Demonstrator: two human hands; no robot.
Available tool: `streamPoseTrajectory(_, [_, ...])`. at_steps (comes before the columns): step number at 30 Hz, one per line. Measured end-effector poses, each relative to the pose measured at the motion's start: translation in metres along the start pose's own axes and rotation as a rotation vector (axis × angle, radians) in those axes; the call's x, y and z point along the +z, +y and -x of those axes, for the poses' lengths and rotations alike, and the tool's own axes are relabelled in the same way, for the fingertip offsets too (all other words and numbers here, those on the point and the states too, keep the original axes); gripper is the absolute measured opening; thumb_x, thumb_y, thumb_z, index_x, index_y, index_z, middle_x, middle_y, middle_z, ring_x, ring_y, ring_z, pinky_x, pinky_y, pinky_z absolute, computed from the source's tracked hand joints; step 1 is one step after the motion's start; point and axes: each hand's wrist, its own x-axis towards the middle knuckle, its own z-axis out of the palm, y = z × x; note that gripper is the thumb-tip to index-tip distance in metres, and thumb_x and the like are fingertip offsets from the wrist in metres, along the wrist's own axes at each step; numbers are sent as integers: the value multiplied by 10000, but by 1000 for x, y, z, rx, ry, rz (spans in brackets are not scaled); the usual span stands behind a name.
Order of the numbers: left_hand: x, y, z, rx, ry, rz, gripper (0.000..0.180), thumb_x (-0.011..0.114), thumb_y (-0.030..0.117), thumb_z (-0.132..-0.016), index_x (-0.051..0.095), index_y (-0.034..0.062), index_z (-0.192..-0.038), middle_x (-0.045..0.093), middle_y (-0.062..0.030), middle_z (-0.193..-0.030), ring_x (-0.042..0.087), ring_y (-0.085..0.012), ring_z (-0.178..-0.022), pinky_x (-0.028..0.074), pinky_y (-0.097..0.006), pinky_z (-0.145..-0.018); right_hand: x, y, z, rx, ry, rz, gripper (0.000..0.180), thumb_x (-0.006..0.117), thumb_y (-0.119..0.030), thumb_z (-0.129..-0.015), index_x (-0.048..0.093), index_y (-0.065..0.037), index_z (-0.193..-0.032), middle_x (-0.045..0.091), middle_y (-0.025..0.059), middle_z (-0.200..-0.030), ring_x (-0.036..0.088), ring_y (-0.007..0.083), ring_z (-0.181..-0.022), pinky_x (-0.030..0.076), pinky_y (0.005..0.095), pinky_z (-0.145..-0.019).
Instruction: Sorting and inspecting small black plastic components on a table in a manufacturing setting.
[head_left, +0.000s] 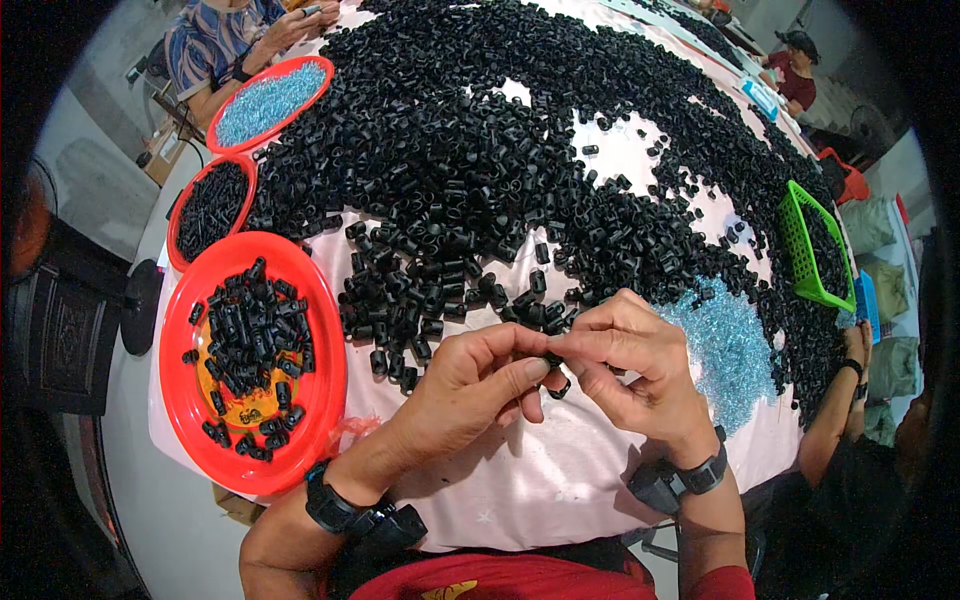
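Note:
Over the near edge of the table, my two hands meet at the fingertips. My left hand (480,375) is closed, thumb and fingers pinching a small black plastic part (553,361) that the fingers largely cover. Thumb and index finger of my right hand (632,362) are pressed together against that same part; whatever they pinch is too small or hidden to name. Just beyond my fingertips begins a large heap of black ring-shaped plastic parts (470,190). A pile of tiny shiny silvery-blue pieces (720,350) lies right of my right hand.
A red plate (180,390) with black parts stands left of my left forearm. Beyond it are a red bowl of thin black pieces (212,210) and a red tray of silvery-blue pieces (268,105). A green basket (800,245) stands at right. Other people sit around the table.

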Motion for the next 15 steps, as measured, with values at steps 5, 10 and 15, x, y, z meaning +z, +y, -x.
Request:
streamPoseTrajectory(5, [-2, 4, 0, -20, -18, -2, 245, 595, 111, -1039, 629, -20, -1244, 720, -103, -1038, 632, -47, -737, 455, -166, -582, 0, -2, 0, 84, 2, -72, 260, 702, 14, -798, 775, -49, -1039, 710, 91, -895, 639, 226, -787, 502, 337, -704])
streamPoseTrajectory(10, [-3, 0, 1, -14, 11, 82, 220, 639, 85, -1009, 647, -6, -1210, 721, -67, -988, 639, -48, -731, 457, -165, -577, 2, -4, 1, 197, 11, -128, 152, 716, -29, -837, 758, -48, -982, 720, 80, -877, 645, 219, -783, 500, 338, -710])
streamPoseTrajectory(15, [-1, 0, 2, 88, 57, -29, 216, 713, 32, -945, 668, -4, -1154, 695, -38, -964, 645, -72, -792, 521, -199, -674, 1, -6, 1, 204, -6, -111, 127, 728, -38, -834, 754, -44, -959, 722, 82, -871, 653, 220, -785, 499, 340, -713])
